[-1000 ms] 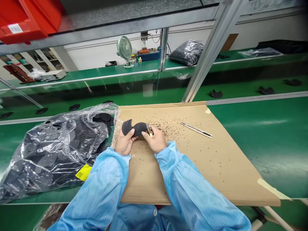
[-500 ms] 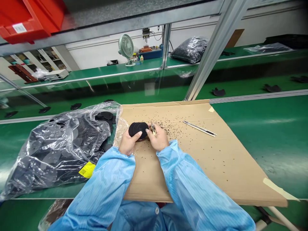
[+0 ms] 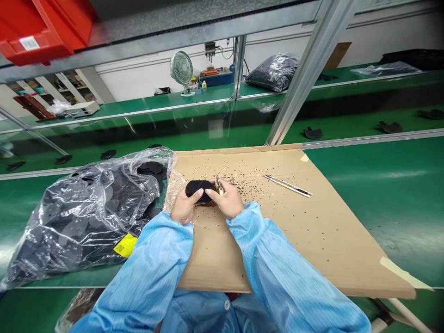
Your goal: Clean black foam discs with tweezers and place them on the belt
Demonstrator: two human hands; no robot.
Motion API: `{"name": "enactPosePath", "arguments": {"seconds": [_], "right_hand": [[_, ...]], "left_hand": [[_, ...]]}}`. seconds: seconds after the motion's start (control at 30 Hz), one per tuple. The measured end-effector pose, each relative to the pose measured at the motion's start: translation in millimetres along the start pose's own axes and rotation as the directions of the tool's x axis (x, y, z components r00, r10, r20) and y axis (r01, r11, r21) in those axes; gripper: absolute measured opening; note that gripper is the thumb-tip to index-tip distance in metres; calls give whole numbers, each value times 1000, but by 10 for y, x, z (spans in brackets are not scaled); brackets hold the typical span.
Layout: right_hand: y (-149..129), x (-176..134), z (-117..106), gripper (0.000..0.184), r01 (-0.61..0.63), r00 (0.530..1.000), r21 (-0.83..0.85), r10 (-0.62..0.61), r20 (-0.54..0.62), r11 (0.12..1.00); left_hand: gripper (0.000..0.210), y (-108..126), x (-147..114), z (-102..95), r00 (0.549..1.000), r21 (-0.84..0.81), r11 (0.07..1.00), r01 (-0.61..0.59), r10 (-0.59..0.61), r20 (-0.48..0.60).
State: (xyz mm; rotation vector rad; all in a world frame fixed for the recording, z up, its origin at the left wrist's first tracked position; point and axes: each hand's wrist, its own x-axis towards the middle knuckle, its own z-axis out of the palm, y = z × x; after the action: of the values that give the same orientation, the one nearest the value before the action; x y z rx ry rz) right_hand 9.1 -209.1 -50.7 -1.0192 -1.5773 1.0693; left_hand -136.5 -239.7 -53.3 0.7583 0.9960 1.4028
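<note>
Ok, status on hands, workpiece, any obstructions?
Left hand gripping overlapping black rounded pieces. Right hand holding small metal tool, thumb on pieces. Black specks scattered over cardboard. Utility knife off right, touching neither hand.

White wall (image 3: 132, 87) behind long green bench (image 3: 135, 104)

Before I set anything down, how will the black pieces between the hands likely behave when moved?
The black pieces would probably slip over one another, since they overlap like a fan between the left hand and right hand. They're likely light, as each looks thin. Rolling seems unlikely, given their broad, flat faces.
</note>
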Motion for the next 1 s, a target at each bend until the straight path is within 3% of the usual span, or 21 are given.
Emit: {"name": "enactPosePath", "arguments": {"seconds": [0.13, 0.4, 0.53, 0.7, 0.87, 1.0], "right_hand": [[-21, 2, 33, 37, -34, 999, 143, 38, -23, 989], [-59, 7, 131, 44, -174, 971, 316, 216, -102, 933], [-78, -6, 118, 33, -103, 988, 198, 122, -89, 975], [-91, -83, 135, 26, 70, 998, 110, -70, -2, 991], [-122, -120, 151, 14, 183, 980, -107, -190, -61, 977], [-137, -117, 131, 13, 290, 952, -166, -302, -48, 942]], "left_hand": [[35, 3, -9, 10, 993, -21, 997, -78, 79, 92], [35, 4, -29, 51, 988, -41, 992, -119, 122, 98], [40, 0, 1, 21, 994, -108, 993, -53, 63, 94], [27, 17, 73, -87, 983, -234, 954, 185, -181, 38], [23, 68, 51, -92, 933, -273, 892, 361, -343, 112], [29, 72, 16, -77, 919, -263, 882, 391, -356, 172]]}}
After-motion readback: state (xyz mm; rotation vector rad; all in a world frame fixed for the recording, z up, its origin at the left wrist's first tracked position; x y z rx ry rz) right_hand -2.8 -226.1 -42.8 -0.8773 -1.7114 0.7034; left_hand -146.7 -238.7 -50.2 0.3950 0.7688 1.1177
